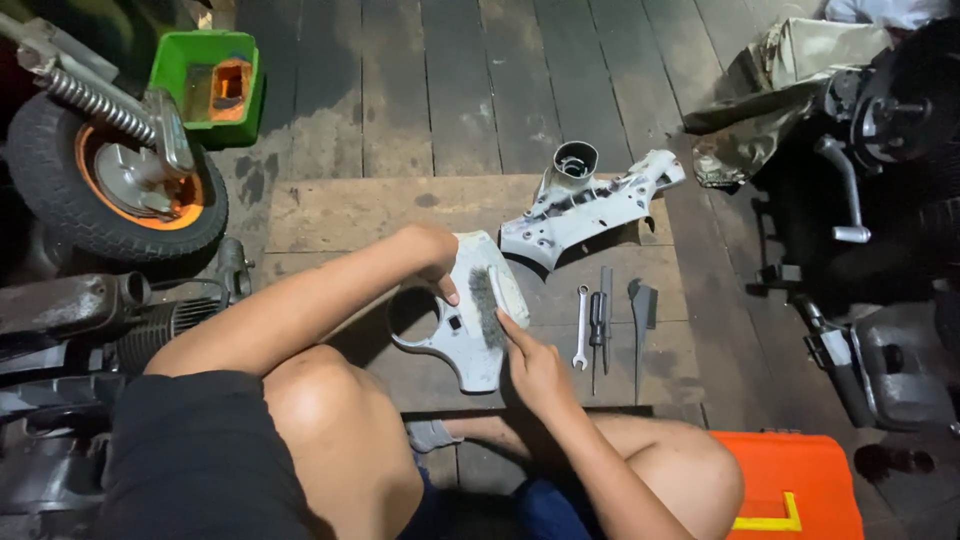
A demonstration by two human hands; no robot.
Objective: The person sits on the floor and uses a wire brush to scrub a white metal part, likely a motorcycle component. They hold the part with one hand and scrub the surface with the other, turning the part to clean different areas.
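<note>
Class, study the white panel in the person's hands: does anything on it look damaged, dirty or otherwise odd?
Yes. The white plastic panel, held by the left hand and touched by the right hand, has a dark grey scuffed patch down its middle, which stands out against the otherwise pale surface. Whether it is dirt or wear cannot be told.

The left hand (437,262) is curled, with its thumb pointing to 5 o'clock. The right hand (535,365) stretches one finger toward 11 o'clock. Both arms are bare and bent.
</note>
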